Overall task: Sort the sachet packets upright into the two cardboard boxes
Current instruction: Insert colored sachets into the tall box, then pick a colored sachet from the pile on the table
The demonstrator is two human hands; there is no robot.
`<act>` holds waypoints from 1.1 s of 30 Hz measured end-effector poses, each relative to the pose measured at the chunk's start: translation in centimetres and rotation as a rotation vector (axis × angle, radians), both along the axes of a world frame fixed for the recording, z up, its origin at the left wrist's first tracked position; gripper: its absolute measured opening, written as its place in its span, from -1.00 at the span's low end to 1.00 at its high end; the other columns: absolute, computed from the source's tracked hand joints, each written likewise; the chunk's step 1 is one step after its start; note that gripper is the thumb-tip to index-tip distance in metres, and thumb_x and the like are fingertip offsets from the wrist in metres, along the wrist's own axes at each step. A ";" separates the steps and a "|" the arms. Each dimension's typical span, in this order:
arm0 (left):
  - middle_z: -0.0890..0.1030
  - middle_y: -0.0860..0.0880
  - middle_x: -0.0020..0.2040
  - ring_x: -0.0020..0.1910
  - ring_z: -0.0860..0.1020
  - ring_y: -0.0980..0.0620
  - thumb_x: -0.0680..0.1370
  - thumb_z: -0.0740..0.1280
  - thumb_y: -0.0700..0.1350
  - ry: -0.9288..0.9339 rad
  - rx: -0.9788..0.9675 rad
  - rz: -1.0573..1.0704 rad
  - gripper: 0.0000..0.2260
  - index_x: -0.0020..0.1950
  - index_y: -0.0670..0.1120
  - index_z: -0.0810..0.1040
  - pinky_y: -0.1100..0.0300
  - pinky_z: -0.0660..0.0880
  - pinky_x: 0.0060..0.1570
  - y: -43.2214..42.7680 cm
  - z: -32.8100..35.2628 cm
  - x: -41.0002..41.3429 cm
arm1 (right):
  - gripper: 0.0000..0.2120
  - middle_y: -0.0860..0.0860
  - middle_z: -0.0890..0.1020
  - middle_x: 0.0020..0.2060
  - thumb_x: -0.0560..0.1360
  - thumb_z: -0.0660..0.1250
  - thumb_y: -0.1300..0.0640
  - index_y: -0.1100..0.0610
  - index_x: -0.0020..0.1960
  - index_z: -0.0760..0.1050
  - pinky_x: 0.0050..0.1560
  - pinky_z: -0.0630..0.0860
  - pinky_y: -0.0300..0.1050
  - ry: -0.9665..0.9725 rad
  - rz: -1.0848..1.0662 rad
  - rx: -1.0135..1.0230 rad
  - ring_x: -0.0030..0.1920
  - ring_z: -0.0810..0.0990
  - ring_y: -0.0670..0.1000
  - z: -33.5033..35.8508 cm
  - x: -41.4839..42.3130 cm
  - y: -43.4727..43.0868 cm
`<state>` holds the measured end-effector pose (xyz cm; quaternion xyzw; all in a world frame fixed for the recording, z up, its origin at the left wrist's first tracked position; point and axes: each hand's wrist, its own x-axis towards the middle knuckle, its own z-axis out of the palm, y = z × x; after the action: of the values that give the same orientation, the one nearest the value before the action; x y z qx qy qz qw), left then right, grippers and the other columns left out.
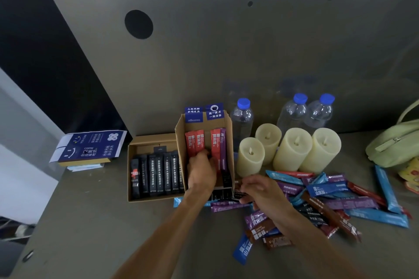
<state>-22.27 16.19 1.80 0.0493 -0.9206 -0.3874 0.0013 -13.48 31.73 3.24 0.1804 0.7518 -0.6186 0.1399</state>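
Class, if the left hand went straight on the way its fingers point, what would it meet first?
The left hand would meet the upright red sachets in the taller box first; it may already touch them, depth is unclear.

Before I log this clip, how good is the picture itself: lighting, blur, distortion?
Head view: dim, flat light with no harsh glare. The wide-angle lens bows the wall panel and the table edge. The right hand, pinching a dark sachet, is slightly motion-blurred. The left hand in the taller cardboard box is sharper, and print on the red sachets is soft.
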 end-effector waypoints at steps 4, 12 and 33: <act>0.61 0.05 -0.13 -0.32 0.46 0.22 0.62 0.28 -0.14 0.009 -0.039 -0.016 -0.90 0.03 -0.06 0.59 0.44 0.31 -0.37 0.0 -0.2 -0.2 | -0.90 0.08 0.72 -0.08 0.57 0.34 0.20 0.13 0.05 0.60 -0.28 0.46 -0.17 0.000 -0.016 -0.011 -0.17 0.74 0.05 -0.3 0.2 0.4; 0.61 0.06 -0.17 -0.35 0.47 0.23 0.63 0.28 -0.13 0.011 -0.048 -0.019 -0.89 0.01 -0.08 0.59 0.45 0.32 -0.39 -0.1 -0.2 0.1 | -0.91 0.07 0.72 -0.10 0.58 0.35 0.18 0.12 0.04 0.62 -0.30 0.44 -0.20 -0.024 -0.044 0.008 -0.19 0.74 0.02 -0.6 1.2 1.4; 0.55 0.14 -0.17 -0.22 0.53 0.21 0.59 0.34 -0.08 0.130 0.025 -0.376 -0.91 -0.06 0.04 0.45 0.34 0.46 -0.28 -0.4 0.3 10.6 | -0.87 0.15 0.69 -0.19 0.62 0.29 0.19 0.16 -0.03 0.61 -0.37 0.52 -0.28 0.010 -0.137 0.160 -0.39 0.59 -0.04 -1.6 5.9 6.0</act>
<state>-11.63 15.83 2.07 -0.1484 -0.9066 -0.3948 -0.0122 -7.63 37.75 1.62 0.2389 0.7854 -0.5656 0.0786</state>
